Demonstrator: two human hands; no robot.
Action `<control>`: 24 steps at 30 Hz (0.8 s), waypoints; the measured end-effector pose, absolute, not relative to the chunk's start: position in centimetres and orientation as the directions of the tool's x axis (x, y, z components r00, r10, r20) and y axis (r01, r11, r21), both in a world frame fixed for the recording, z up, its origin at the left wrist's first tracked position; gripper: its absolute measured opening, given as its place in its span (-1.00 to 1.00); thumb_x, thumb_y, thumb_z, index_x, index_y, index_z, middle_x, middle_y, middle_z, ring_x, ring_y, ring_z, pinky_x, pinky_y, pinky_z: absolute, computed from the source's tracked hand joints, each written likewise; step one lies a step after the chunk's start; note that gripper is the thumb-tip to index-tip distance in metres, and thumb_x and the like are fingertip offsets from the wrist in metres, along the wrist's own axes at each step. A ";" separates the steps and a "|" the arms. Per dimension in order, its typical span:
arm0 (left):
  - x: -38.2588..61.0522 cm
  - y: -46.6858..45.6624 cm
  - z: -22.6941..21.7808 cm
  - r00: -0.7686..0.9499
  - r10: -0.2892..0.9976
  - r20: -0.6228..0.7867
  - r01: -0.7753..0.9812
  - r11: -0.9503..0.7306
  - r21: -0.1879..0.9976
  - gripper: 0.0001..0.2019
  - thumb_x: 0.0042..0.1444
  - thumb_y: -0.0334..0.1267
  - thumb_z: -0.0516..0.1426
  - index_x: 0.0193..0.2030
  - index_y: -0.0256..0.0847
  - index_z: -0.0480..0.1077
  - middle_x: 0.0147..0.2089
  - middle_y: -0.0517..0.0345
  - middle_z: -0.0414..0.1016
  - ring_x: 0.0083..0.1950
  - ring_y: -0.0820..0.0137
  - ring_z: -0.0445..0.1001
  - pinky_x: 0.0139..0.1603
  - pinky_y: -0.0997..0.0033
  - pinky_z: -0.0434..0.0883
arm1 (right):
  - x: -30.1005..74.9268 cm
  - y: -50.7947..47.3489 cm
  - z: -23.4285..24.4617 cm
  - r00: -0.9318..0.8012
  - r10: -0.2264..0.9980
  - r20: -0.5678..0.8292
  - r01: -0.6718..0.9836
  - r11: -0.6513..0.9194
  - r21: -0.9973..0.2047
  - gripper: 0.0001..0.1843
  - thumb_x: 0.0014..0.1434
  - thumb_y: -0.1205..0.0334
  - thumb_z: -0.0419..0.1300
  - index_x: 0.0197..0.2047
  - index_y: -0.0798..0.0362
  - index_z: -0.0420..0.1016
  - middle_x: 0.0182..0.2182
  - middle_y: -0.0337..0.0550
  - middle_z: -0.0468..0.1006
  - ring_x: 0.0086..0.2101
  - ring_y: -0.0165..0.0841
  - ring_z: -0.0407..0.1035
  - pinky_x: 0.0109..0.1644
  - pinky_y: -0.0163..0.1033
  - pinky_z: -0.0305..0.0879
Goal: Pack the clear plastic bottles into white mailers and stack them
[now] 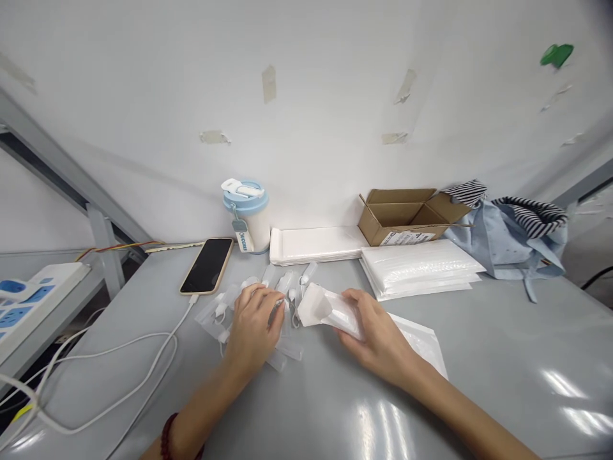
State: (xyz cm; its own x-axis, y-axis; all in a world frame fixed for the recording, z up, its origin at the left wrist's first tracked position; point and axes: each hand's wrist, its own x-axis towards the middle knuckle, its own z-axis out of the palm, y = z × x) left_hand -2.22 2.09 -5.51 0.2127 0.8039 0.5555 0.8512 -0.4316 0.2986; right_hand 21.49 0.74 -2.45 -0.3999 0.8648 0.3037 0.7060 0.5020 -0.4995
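**Handling notes – white pouch & small clear bags**

We log R hand (pixel 378 335) closed on the white pouch (pixel 325 308): thumb on top, fingers under, grip on the rear half. The open mouth is lifted off the table (pixel 479 370) & faces L. L hand (pixel 253 322) lies palm-down on the small clear bags (pixel 223 310), fingers curled over the heap just beside the pouch mouth. We cannot tell whether it pinches one bag or only presses on them.

Location: pouch at table centre, just R of the heap, its rear end over a flat pouch (pixel 424 342) lying under the R wrist.

Our judgement, pouch: v. light, soft, padded-looking wall, bends w/o keeping shape; mouth likely sags unless propped. Best hold is approx where R hand has it, behind the mouth w/ thumb & fingers opposed, leaving the opening free. Surface looks smooth, prob. a bit slippery; not fragile.

Our judgement, bags: light, thin glossy film, likely to slide over each other & on the grey top. Each seems to carry a small white part; contents too small to ID. Take one by a film corner or edge; a flat palm would drag several.

Nearby: phone (pixel 207 265) w/ cable (pixel 143 377) to the L, lidded cup (pixel 249 217) at the wall, stack of white mailers (pixel 416 268) & cardboard box (pixel 402 220) behind the R hand
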 end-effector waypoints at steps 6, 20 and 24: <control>-2.3 2.1 -5.7 0.251 0.818 0.517 0.867 -0.427 0.255 -0.79 0.22 -0.41 0.00 -0.13 -0.20 0.43 -0.09 0.02 0.53 0.12 0.06 0.29 0.02 -0.03 0.32 | 21.3 0.7 -2.4 -0.418 0.861 0.288 0.704 0.508 -0.497 -0.64 0.08 0.38 0.11 -0.03 0.03 0.18 -0.18 -0.04 0.40 -0.21 -0.19 0.36 -0.17 -0.07 0.37; -2.0 2.3 -5.8 0.193 0.794 0.577 0.875 -0.405 0.264 -0.79 0.20 -0.46 -0.01 -0.21 -0.19 0.43 -0.19 0.06 0.53 -0.06 0.19 0.39 -0.06 0.10 0.33 | 21.4 1.2 -1.8 -0.377 0.883 0.279 0.668 0.468 -0.579 -0.70 0.10 0.37 0.11 -0.07 0.02 0.27 -0.19 -0.08 0.45 -0.22 -0.22 0.41 -0.20 -0.13 0.37; -2.3 2.4 -4.7 0.054 0.808 0.587 0.815 -0.375 0.442 -0.86 0.19 -0.38 0.02 -0.25 -0.14 0.39 -0.24 0.11 0.54 -0.10 0.23 0.42 -0.08 0.17 0.38 | 21.4 1.2 -1.8 -0.378 0.893 0.244 0.675 0.447 -0.587 -0.68 0.10 0.38 0.10 -0.05 0.02 0.26 -0.17 -0.07 0.44 -0.20 -0.22 0.41 -0.16 -0.11 0.38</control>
